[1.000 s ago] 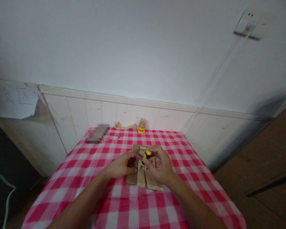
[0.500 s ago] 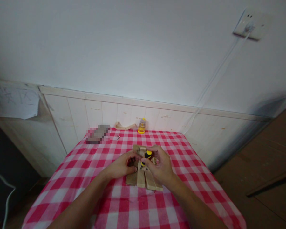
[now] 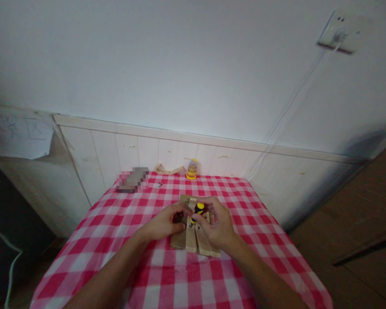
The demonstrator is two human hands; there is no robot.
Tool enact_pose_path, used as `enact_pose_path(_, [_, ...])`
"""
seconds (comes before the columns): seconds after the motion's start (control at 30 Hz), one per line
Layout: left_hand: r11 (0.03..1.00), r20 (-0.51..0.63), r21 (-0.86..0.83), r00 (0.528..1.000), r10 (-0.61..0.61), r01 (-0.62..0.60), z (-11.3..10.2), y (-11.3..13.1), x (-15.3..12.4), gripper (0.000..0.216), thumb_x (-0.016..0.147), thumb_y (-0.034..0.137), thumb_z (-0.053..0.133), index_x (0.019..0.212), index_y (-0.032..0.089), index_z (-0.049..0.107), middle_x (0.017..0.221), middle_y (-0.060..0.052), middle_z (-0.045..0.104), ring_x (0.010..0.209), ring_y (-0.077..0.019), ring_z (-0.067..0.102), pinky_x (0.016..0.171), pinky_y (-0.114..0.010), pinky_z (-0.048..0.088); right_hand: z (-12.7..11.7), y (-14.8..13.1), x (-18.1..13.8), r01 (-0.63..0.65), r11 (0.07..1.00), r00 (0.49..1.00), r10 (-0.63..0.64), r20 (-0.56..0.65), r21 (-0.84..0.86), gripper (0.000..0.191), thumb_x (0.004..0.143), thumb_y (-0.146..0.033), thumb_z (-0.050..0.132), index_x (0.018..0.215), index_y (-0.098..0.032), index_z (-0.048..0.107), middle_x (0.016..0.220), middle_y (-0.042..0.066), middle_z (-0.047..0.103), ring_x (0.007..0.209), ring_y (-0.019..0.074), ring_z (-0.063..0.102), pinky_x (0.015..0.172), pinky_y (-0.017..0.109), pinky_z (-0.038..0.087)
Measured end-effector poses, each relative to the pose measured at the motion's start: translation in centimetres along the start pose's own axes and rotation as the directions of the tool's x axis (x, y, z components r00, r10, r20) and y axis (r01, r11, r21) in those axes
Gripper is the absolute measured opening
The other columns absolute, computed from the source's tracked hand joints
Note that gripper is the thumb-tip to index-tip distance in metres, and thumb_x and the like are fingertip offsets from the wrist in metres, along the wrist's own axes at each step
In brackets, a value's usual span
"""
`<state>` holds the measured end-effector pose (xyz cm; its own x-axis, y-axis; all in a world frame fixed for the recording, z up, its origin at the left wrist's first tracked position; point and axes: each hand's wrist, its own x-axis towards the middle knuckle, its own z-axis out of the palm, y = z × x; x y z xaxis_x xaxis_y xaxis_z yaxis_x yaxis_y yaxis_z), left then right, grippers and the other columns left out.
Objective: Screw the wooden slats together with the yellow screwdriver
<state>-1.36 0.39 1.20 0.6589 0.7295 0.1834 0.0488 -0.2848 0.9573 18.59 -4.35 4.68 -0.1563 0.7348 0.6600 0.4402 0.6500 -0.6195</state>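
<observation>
A small screwdriver with a yellow and black handle is held in my right hand, fingers and thumb closed round it. Its tip points down at a pale wooden strip, where a small dark screw or bit shows. My left hand grips the left side of the wood, thumb on the near part and fingertips close to the screwdriver. Under it lies a darker wooden board. Another pale strip, with a dark spot on it, slants off to the right, partly behind my right hand.
A red and white checked cloth covers the table. Along the back stand a clear yellow-based container, a curved pale strip, a small metal piece and a blurred-out flat object. A wall rises behind, with a socket and cord.
The screwdriver handle has turned slightly in my right hand. Both hands stay at the same place on the wood, and the view has shifted a little.
</observation>
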Motion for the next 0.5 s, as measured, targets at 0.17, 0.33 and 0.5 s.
enact_pose_path(0.17, [0.998,-0.017,-0.056,1.0,0.005,-0.006,0.2,0.0,0.2,0.032,0.07,0.009,0.062,0.101,0.017,0.065,0.104,-0.006,0.067,0.099,-0.0227,0.061,0.087,-0.034,0.046,0.5,0.3,0.0,-0.057,0.998,0.996,0.059,-0.068,0.028,0.03,0.077,-0.024,0.077,0.102,-0.025,0.061,0.088,0.003,0.072,0.076,0.0197,0.07,0.067,0.032,0.059])
enact_pose_path(0.33, [0.997,-0.134,-0.079,0.991,-0.023,0.013,0.3,-1.0,0.4,0.026,0.072,0.012,0.062,0.098,0.016,0.065,0.09,-0.003,0.061,0.084,-0.0176,0.056,0.076,-0.029,0.043,0.7,0.2,0.1,-0.068,0.997,0.989,0.071,-0.128,0.034,0.029,0.075,-0.027,0.079,0.097,-0.025,0.06,0.081,0.0,0.068,0.069,0.0176,0.066,0.062,0.029,0.056])
enact_pose_path(0.5, [0.999,-0.248,-0.035,0.969,-0.007,-0.002,0.4,-1.8,0.5,0.033,0.074,0.012,0.062,0.106,0.017,0.065,0.092,-0.003,0.057,0.081,-0.0158,0.053,0.075,-0.029,0.043,-0.6,0.1,1.3,-0.081,0.997,0.922,0.083,-0.377,0.021,0.027,0.079,-0.027,0.076,0.099,-0.024,0.058,0.082,0.001,0.067,0.069,0.0165,0.066,0.061,0.028,0.056])
